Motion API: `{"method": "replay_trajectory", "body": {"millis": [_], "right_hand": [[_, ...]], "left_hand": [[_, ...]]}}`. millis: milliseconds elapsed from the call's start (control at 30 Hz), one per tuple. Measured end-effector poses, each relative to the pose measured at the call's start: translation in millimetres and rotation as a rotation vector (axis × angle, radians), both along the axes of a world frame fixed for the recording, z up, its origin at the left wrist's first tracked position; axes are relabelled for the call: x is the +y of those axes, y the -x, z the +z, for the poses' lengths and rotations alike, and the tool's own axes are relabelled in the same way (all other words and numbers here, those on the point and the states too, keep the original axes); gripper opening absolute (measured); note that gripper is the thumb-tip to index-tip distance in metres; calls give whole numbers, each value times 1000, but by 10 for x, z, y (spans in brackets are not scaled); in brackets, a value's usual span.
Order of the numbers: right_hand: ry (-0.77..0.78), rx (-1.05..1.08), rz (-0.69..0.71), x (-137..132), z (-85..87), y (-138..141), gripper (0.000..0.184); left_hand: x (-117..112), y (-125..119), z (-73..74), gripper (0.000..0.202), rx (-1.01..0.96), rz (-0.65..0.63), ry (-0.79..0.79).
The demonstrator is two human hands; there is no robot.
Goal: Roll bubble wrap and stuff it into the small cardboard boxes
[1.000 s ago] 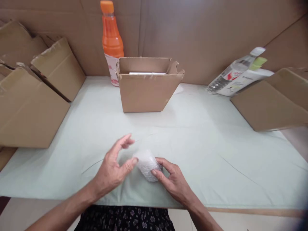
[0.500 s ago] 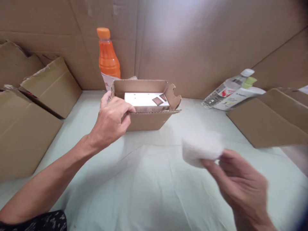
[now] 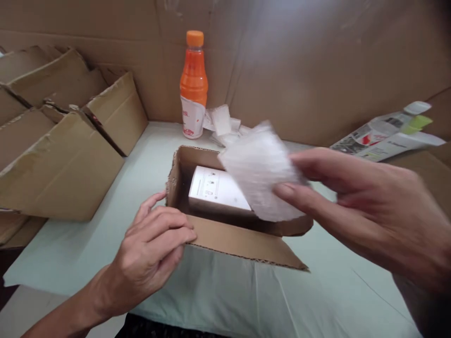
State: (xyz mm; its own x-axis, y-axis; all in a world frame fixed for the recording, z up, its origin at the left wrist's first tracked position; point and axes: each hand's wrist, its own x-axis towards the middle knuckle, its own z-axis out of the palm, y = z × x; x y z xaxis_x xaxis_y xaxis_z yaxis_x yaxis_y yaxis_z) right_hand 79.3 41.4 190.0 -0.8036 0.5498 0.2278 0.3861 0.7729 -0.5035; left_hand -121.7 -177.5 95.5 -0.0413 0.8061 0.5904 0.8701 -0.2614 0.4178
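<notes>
A small open cardboard box [image 3: 243, 241] stands in the middle of the cloth with its near flap folded outward. Inside it lies a white printed box [image 3: 214, 188], partly covered from my view. My left hand [image 3: 151, 246] grips the cardboard box at its near left corner, fingers over the flap. Between the thumb and fingers of my right hand [image 3: 369, 206] is a piece of white bubble wrap [image 3: 259, 171], slightly blurred, held over the right part of the cardboard box. The wrap hides that end of the white box.
An orange drink bottle [image 3: 193, 87] stands behind the box, beside a small pile of white packing pieces [image 3: 221, 121]. Several cardboard boxes [image 3: 66, 173] crowd the left side. At the right, a clear bottle [image 3: 378, 131] and a white tube [image 3: 401, 144] lean near another cardboard box [image 3: 412, 178].
My right hand has brought the bubble wrap up and leftward over the cardboard box. The box now appears nearer and turned, with my left hand still on its corner. The camera view has shifted.
</notes>
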Motion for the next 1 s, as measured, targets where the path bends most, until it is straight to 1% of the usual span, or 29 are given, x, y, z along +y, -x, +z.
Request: {"method": "replay_trajectory", "body": {"millis": [67,100,167,233,300,367,433,467,500,567,633,667,733,833,933,1000], "right_hand": [[68,-163,111,-53,101,369,25],[116,-249,144,-60,129,539,23],[202,-398,153,-48,151,852,23],[230,-508,127,-29,142,1141,20],[171,-610,134,-34,118,1415,17],[51,-706,167,-79,89,1664,18],[-57,-768,159,-154,65,1854,18],[-80,-773,134,-194,56,1912,18],[-68,-762,107,-228,50,1941,18],[39,-678,92,-267,37,1916,21],[134,-533,127,-265,14,1818,20],[139,-463,149,-255,-4,1761,18],[60,-383,164,-241,-61,1670,21],[-87,-404,158,-259,-189,1632,20],[-121,-413,153,-289,-319,1675,21],[-106,-384,150,-297,-355,1691,23]], "left_hand": [[25,-18,-44,28,-28,24,-36],[39,-26,-63,28,-39,41,-49],[57,-42,-96,27,-55,71,-67],[61,-54,-125,26,-67,77,-81],[58,-57,-151,25,-79,60,-91],[58,-47,-176,25,-93,39,-101],[65,-29,-200,23,-108,23,-113],[70,-18,-211,23,-113,16,-119],[76,-8,-221,22,-117,10,-124],[89,12,-236,22,-123,2,-132],[103,26,-245,21,-129,-4,-142],[110,31,-248,21,-133,-6,-145],[123,35,-248,19,-139,-4,-157],[126,24,-240,20,-141,17,-170],[95,-3,-245,24,-143,20,-186],[62,-20,-286,30,-172,87,-218]]}}
